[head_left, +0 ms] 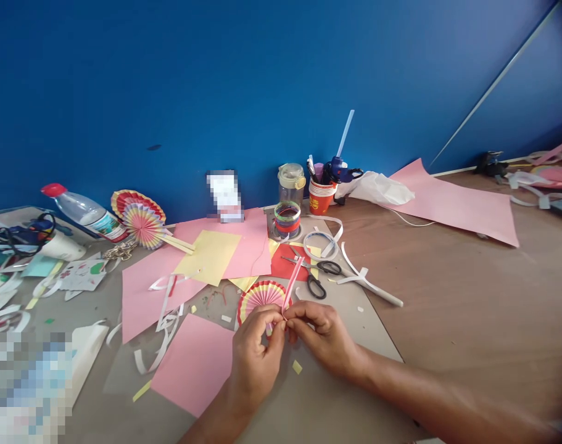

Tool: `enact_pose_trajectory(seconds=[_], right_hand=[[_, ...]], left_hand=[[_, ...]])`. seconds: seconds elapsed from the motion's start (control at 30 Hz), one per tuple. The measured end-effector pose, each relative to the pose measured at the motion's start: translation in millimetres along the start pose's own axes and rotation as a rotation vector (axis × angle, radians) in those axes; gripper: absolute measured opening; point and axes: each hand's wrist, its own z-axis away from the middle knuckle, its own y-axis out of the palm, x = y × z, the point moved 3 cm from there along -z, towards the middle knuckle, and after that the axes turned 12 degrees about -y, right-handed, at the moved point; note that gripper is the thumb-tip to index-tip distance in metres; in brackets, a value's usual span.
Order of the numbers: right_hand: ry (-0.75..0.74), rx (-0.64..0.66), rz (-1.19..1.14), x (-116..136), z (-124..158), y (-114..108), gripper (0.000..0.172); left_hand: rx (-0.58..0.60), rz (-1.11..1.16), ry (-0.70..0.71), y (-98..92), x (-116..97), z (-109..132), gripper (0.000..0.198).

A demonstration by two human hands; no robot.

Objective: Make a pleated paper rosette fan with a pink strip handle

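Note:
Both hands meet at the middle of the work surface, fingertips pinched close together. My left hand (pixel 260 345) and my right hand (pixel 324 333) are closed on a narrow pink paper strip (pixel 292 282), whose free end sticks up above the fingers. Just behind the hands lies a pleated paper fan (pixel 262 296) in pink, yellow and red, partly covered by my left hand. Black-handled scissors (pixel 316 286) rest open beyond my right hand, over red paper (pixel 284 262). A small yellow scrap (pixel 297 367) lies in front of my fingertips.
Pink sheets (pixel 195 364) and a yellow sheet (pixel 209 256) spread to the left. At the back stand a clear jar (pixel 290 185), tape rolls (pixel 287 219) and a red cup (pixel 322 196) of tools. A bottle (pixel 89 213) leans near a finished fan (pixel 144 222). A glue stick (pixel 385 295) lies right.

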Motion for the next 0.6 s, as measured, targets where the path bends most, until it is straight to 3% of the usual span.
enact_pose_trajectory(seconds=[0.6], right_hand=[[-0.108, 0.023, 0.223, 2.1, 1.0, -3.0, 0.016]], left_hand=[[0.046, 0.06, -0.169, 4.8, 5.5, -1.1, 0.01]])
